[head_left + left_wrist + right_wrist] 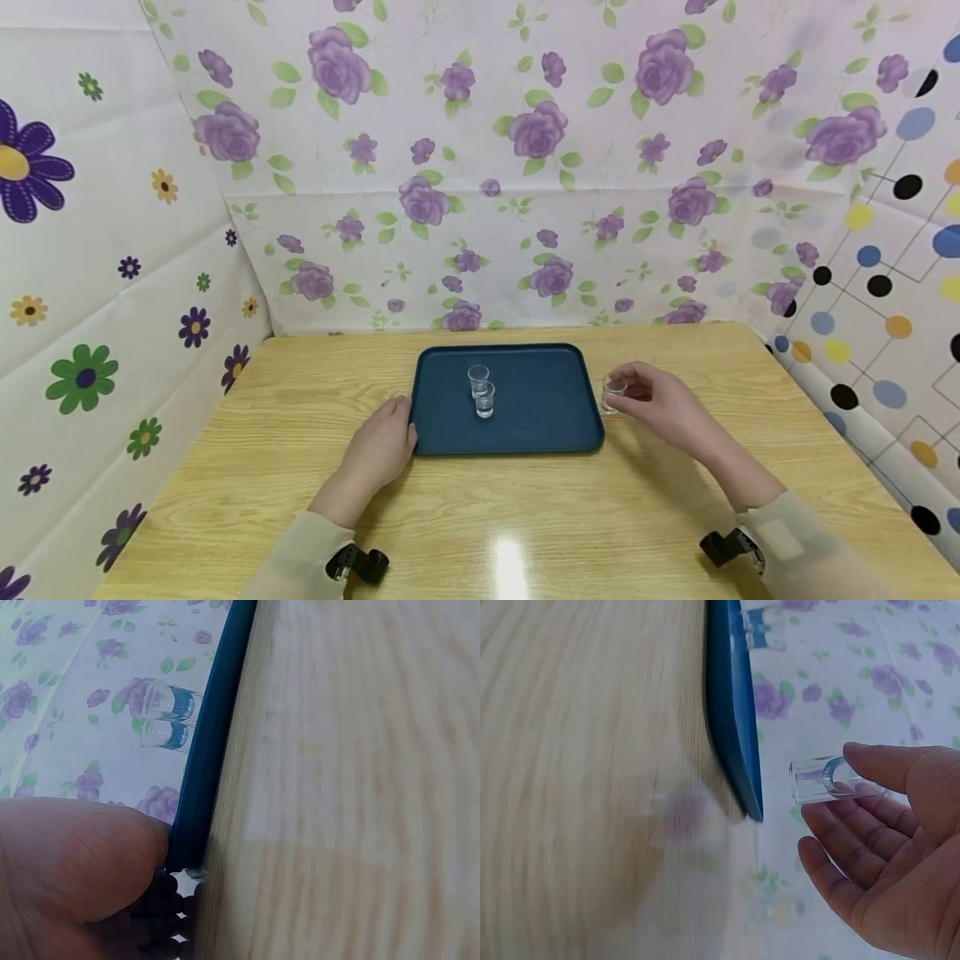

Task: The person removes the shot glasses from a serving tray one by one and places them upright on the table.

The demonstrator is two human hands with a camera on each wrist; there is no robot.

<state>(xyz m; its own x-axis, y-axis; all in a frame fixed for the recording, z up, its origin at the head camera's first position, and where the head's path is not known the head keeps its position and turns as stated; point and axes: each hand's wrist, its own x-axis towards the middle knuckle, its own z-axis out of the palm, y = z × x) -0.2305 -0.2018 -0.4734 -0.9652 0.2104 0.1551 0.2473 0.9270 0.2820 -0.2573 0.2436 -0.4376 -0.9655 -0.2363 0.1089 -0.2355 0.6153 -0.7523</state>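
Observation:
A dark blue tray [540, 417] lies on the wooden table. My left hand [378, 442] is at its left rim, thumb against the edge and the other fingers beside it, mostly in shadow in the left wrist view. Two small clear shot glasses [485, 402] stand upright on the tray, left of its middle, one just behind the other. Beyond the tray's right edge, my right hand [660, 408] pinches a third shot glass [817, 780] between thumb and fingers. This glass is upright, and its base shows apart from the table surface in the right wrist view.
Bare wood of the table [480, 517] stretches in front of the tray and to both sides. A floral cloth [465, 208] hangs behind the table, with patterned cloths on the left and right. Each wrist wears a black strapped device [367, 565].

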